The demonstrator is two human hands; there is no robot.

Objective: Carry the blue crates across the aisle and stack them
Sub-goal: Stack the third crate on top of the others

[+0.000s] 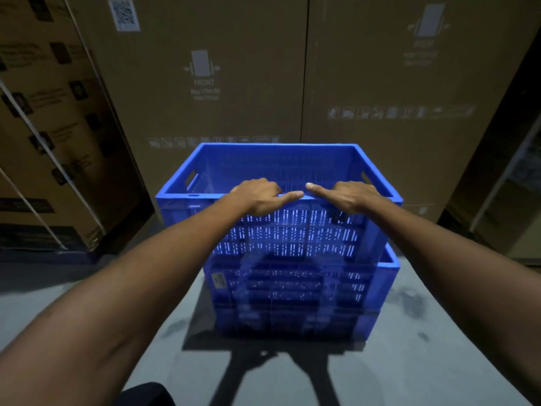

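While the near rim of the top blue crate (279, 177) is gripped by the left hand (257, 196) and the right hand (349, 196), fingers curled over the edge and thumbs laid along it, the crate is seen resting slightly askew on a lower blue crate (295, 291). Both are set on the grey floor (409, 361) before tall cardboard boxes (292, 68). At least two crates are judged stacked; squaring remains, and further crates cannot be seen.

Both hands gripping near rim of top blue crate (281, 230) | left hand (257, 197) and right hand (348, 196) sitting side by side, thumbs almost touching | crate resting on lower blue crate (295, 297) | cardboard boxes (219, 68) standing behind, on grey floor (409, 361)
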